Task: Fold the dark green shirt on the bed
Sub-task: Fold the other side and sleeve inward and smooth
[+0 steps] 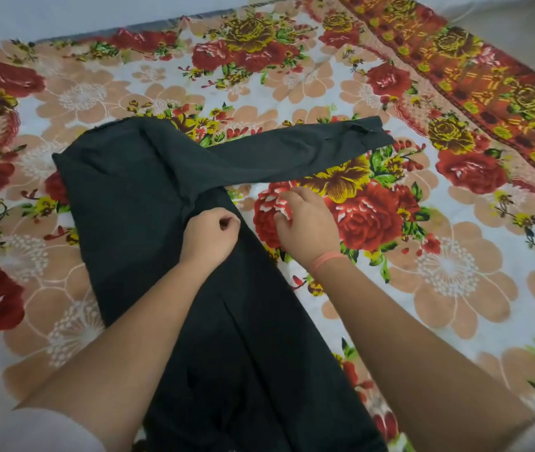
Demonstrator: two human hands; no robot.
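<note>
The dark green shirt (148,203) runs off the bottom edge.

The shirt (135,190) is a matt, dark green cloth, almost black in this light, with a fine even weave and no sheen. Its surface lies mostly smooth, with soft creases where the cloth bunches at the left hand (209,236). The sleeve (292,151), reaching toward 2 o'clock, shows a stitched cuff with a slightly frayed-looking edge. The bed (455,272) is covered by a printed cloth sheet, matt and soft-looking, slightly wrinkled, with red, yellow and peach flowers on white. Toward 1 o'clock its border (475,79) carries a denser orange-red print. A thin pink band (326,258), smooth and matt, circles the right wrist; its material is unclear.
</note>
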